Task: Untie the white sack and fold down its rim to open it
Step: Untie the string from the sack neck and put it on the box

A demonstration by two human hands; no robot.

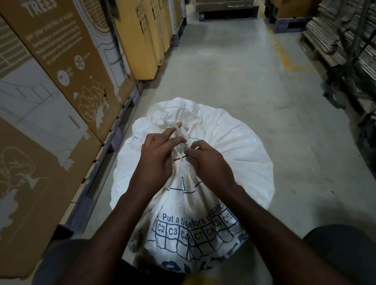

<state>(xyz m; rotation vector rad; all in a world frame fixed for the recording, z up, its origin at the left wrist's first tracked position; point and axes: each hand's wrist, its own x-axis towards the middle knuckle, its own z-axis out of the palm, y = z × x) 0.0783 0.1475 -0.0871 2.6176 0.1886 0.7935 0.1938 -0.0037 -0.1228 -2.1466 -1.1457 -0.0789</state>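
Two hands meet at the gathered neck of the white sack [201, 187], which stands on the concrete floor [242, 79] in the lower middle of the head view, bulging wide below the tie. The left hand [157, 153] has its fingers curled and pinches a strand of the tie [180, 130] up toward the bunched rim [175, 112]. The right hand [208, 161] has its fingers bent in on the knot from the other side, pinching the cord where a dark band crosses the neck. The neck is cinched tight and the rim is crumpled above it, so the step in hand appears to be the untying; folding down is not yet begun. The next move likely calls for one hand to steady the neck while the other draws the loose strand free, then both to spread the mouth. Printed cartons [54, 66] line the left of the frame; flattened cardboard [356, 43] is stacked at the upper right.
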